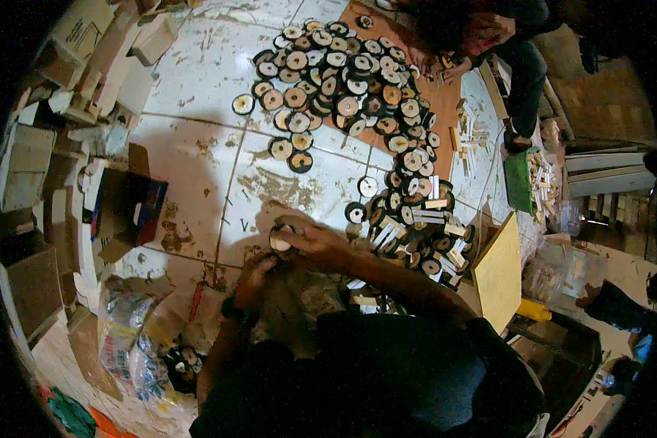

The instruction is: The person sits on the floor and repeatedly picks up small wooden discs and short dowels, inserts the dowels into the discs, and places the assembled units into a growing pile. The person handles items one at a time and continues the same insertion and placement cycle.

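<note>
My right hand (317, 244) is closed around a small round wooden disc (279, 241), its pale face turned up, thumb lying across it. At the disc's lower left edge are the curled fingers of my left hand (255, 276), which appear to grip it too; shadow hides the exact contact. A dark band circles my left wrist. Beyond my hands many similar wooden discs (348, 104) with dark rims and small centre holes lie spread and piled on the tiled floor. Pale wooden strips (431, 217) rest on the nearer discs by my right forearm.
Another person's hand (456, 69) works at the far right over a brown board (439, 102). A green crate (518, 181) of wood pieces and a yellow board (498, 274) stand right. To the left are an open box (153, 212), a plastic sack (124, 343) and stacked boxes (29, 168).
</note>
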Demonstrator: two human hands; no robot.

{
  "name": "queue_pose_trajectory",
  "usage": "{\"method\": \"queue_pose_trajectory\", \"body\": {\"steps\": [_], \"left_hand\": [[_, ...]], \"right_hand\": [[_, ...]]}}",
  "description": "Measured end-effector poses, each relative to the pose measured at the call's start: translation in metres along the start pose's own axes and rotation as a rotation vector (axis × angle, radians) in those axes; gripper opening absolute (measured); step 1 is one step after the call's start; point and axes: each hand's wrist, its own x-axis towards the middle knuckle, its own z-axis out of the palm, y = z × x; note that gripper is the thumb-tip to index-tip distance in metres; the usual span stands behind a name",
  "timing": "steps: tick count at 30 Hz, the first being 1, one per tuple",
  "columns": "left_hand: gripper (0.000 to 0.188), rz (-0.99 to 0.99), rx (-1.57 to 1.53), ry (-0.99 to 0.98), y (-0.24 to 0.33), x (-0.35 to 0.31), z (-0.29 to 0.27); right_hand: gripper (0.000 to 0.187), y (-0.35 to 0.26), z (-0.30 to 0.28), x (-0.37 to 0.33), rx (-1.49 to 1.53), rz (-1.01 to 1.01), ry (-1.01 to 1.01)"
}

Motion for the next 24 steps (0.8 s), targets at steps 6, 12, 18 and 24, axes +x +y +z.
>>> {"method": "queue_pose_trajectory", "body": {"steps": [6, 12, 18, 24], "left_hand": [[0.040, -0.219, -0.523, -0.063, 0.017, 0.002, 0.019], [0.044, -0.169, -0.461, -0.036, 0.023, 0.009, 0.010], [0.051, -0.258, -0.347, 0.049, 0.008, 0.005, 0.009], [0.053, -0.215, -0.330, 0.108, -0.003, -0.004, 0.000]], "right_hand": [[0.054, 0.009, 0.004, -0.011, 0.253, 0.097, -0.224], [0.057, 0.052, -0.032, 0.016, 0.022, 0.392, -0.204], [0.058, 0.178, -0.107, 0.113, -0.288, 0.383, 0.054], [0.058, 0.210, -0.090, 0.135, -0.773, 0.206, -0.096]]}}
